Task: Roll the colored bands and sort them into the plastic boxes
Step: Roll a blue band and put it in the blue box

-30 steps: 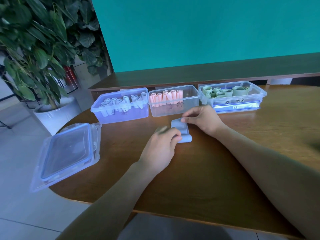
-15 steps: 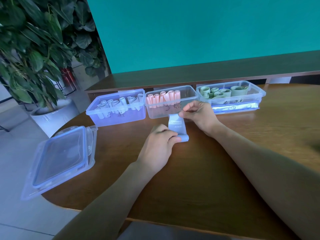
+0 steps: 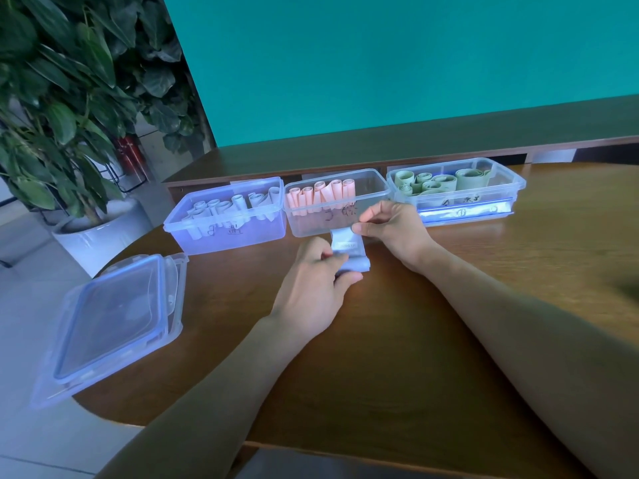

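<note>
A pale blue band (image 3: pixel 348 248) lies partly rolled on the wooden table (image 3: pixel 397 340), in front of the middle box. My left hand (image 3: pixel 313 293) grips its rolled near end between thumb and fingers. My right hand (image 3: pixel 394 229) pinches the flat far end. Three clear plastic boxes stand in a row behind: the left box (image 3: pixel 228 233) holds pale blue rolls, the middle box (image 3: pixel 371 188) holds pink rolls, the right box (image 3: pixel 501 188) holds green rolls.
Stacked clear lids (image 3: pixel 114 323) lie at the table's left edge, overhanging it. A potted plant (image 3: pixel 69 108) stands on the floor to the left. A dark wooden ledge (image 3: pixel 449 133) and a teal wall rise behind the boxes.
The band has been stretched out longer toward the boxes. My right hand has lifted its far end away from my left hand, which still holds the roll.
</note>
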Demonstrator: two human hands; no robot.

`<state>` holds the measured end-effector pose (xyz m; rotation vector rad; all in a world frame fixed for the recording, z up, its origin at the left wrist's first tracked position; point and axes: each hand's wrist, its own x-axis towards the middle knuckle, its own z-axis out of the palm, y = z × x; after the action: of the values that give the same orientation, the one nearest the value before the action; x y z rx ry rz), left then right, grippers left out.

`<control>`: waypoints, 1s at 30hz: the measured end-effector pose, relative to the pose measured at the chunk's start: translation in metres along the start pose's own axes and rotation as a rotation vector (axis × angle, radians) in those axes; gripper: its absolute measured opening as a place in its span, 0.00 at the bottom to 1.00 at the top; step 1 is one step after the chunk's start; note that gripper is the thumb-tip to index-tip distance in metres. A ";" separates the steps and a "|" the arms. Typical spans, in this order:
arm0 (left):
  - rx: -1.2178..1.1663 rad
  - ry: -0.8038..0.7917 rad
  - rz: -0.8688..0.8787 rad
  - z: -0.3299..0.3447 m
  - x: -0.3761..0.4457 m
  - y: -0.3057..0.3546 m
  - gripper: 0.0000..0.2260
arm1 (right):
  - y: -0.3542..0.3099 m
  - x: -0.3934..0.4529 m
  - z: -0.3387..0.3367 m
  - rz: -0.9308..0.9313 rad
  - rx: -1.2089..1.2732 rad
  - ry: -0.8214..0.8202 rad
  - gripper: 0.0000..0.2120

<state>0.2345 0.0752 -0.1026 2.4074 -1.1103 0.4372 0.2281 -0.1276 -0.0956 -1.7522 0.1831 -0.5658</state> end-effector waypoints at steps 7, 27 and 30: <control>-0.023 -0.027 -0.011 -0.002 0.010 -0.002 0.16 | 0.005 0.003 0.000 0.009 -0.003 -0.022 0.08; 0.023 0.082 -0.041 0.007 0.020 -0.009 0.14 | 0.001 -0.001 0.001 0.041 0.090 -0.096 0.07; -0.020 0.088 -0.083 0.008 0.025 -0.009 0.11 | 0.000 -0.002 0.000 0.050 0.101 -0.120 0.06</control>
<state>0.2580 0.0601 -0.1001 2.3827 -0.9693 0.4973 0.2265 -0.1267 -0.0959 -1.6732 0.1121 -0.4245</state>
